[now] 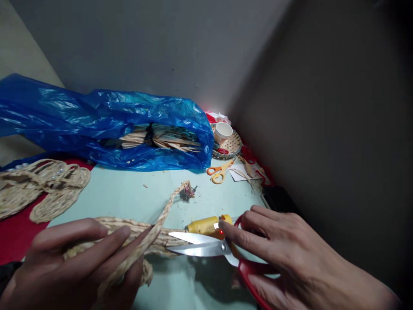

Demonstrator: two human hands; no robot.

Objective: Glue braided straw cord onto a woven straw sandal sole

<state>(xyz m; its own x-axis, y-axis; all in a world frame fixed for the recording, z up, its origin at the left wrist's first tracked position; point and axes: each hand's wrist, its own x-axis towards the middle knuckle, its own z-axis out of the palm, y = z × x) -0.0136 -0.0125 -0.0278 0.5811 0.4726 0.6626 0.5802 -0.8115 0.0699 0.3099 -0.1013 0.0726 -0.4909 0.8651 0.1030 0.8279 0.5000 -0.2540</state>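
Note:
My left hand [87,262] is closed around a woven straw piece [125,224], which looks like a slipper sole; the fingers cover much of it. A braided straw strip [161,215] passes over those fingers and rises toward the back, its tip near a small dark pinkish clump [189,192]. Red-handled scissors [206,246] are gripped in my right hand [274,249]. Their blades are slightly apart and point left, with the tips at the right end of the straw piece. Just behind the blades lies a yellow glue gun [206,224] with a red light lit.
A blue plastic bag [80,107] with straw bundles [164,140] spans the back left. Woven straw slippers [61,185] lie on red cloth at left. Orange-handled scissors [220,171], a wicker basket [234,145] with a white cup [223,131], and a dark phone-like object [279,199] are at right.

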